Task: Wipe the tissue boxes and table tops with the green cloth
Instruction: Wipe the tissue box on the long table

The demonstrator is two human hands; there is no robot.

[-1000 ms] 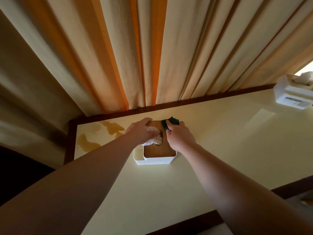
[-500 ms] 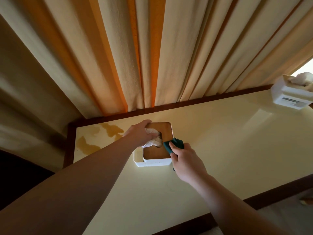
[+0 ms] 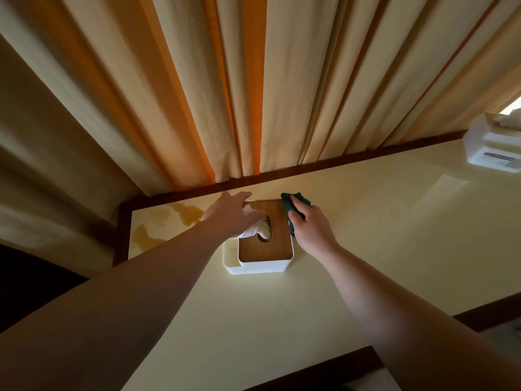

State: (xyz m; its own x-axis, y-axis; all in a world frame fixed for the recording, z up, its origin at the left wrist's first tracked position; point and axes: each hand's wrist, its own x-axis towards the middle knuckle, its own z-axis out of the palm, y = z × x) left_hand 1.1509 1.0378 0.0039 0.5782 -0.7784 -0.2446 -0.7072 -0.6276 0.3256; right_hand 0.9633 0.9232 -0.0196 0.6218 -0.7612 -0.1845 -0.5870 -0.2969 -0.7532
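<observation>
— Hands first: what are yours doing in the head view?

— Your left hand [image 3: 229,214] lies with straight, spread fingers over the far left part of the tissue box [image 3: 258,251], its palm on the white tissue [image 3: 258,230] that sticks out of the slot. Your right hand [image 3: 308,227] has its fingers curled around the green cloth [image 3: 290,206] and presses it against the box's right edge, at the far corner.

— And the box itself?

— It sits between your two hands on the cream table top [image 3: 366,249], a white tray with a wooden lid [image 3: 275,244]. The cloth's far end pokes out beyond your right fingertips; whether that end touches the table, you cannot tell.

— Anything else near you?

— Left of your left hand, brownish stains [image 3: 169,221] mark the table corner. Well to the right of your right hand stands a second tissue box [image 3: 490,148], white, at the table's far edge. Beyond both hands hang cream and orange curtains [image 3: 253,94].
</observation>
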